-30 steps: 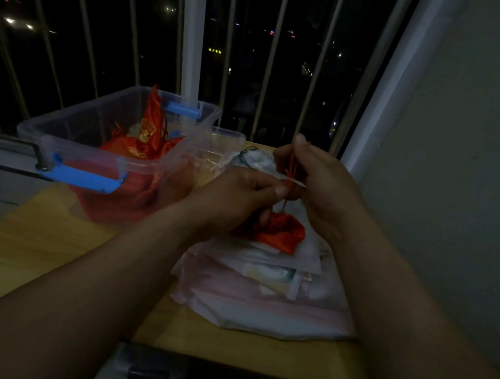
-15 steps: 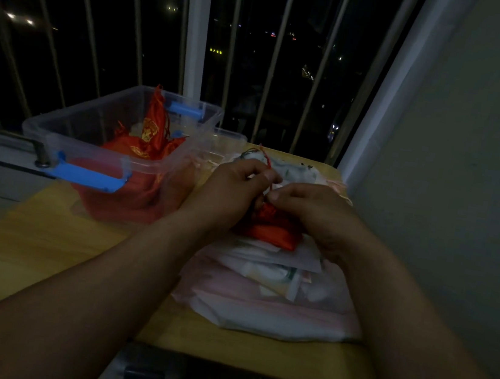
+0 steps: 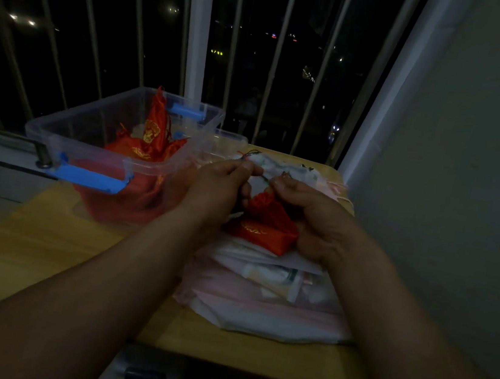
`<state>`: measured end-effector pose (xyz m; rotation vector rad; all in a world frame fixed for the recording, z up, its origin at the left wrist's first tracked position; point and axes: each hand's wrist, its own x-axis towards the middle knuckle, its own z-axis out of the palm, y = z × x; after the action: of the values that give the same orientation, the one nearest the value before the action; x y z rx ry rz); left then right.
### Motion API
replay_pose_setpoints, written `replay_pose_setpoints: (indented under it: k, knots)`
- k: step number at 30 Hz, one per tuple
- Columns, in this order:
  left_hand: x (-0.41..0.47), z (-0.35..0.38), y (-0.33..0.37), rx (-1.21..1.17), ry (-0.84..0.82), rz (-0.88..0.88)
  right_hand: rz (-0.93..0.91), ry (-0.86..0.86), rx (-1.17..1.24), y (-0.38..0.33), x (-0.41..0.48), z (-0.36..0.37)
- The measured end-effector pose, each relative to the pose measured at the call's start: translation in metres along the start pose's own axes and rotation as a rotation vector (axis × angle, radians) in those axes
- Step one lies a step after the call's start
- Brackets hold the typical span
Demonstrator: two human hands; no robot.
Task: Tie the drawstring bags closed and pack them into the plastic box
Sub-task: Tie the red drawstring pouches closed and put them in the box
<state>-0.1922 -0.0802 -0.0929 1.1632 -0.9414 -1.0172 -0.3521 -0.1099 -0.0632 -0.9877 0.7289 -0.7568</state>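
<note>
Head view, box (image 3: 94, 151): left, holds red bags (image 3: 154, 132).
Left hand (image 3: 220, 185): pinches drawstring (image 3: 264, 179).
Right hand (image 3: 315, 217): pinches drawstring, cups loose bag (image 3: 266, 226).

A red gold-printed drawstring bag (image 3: 264, 226) lies just right of the clear plastic box (image 3: 92, 124) holding more red bags (image 3: 138, 155)

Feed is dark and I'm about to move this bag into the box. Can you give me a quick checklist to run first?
1. Left hand and right hand both pinch the drawstring: ok.
2. Red bag mouth gathered: ok.
3. Knot finished: cannot tell, too dark.
4. Plastic box lid off: ok.
5. Room in the box beside the packed bags: ok, its left part looks free.
</note>
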Motion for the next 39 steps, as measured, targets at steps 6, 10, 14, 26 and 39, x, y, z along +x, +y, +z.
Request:
replay_pose_setpoints:
  k: [6,10,14,26,39]
  knots:
    - [0.001,-0.004,0.019,-0.089,0.058,0.114,0.025,0.054,-0.206,0.002,0.006,0.001]
    - [-0.002,-0.006,0.029,-0.026,-0.021,0.165,-0.003,0.052,-0.359,0.002,0.006,0.003]
    - [-0.005,-0.005,0.032,0.039,-0.111,0.197,-0.011,0.007,-0.41,0.003,0.005,0.003]
    - [-0.012,0.002,0.027,0.288,-0.179,0.134,-0.145,0.004,-0.525,0.003,0.003,0.001]
    - [-0.022,-0.011,0.02,0.569,-0.211,0.164,-0.227,0.086,-0.568,-0.002,0.005,-0.016]
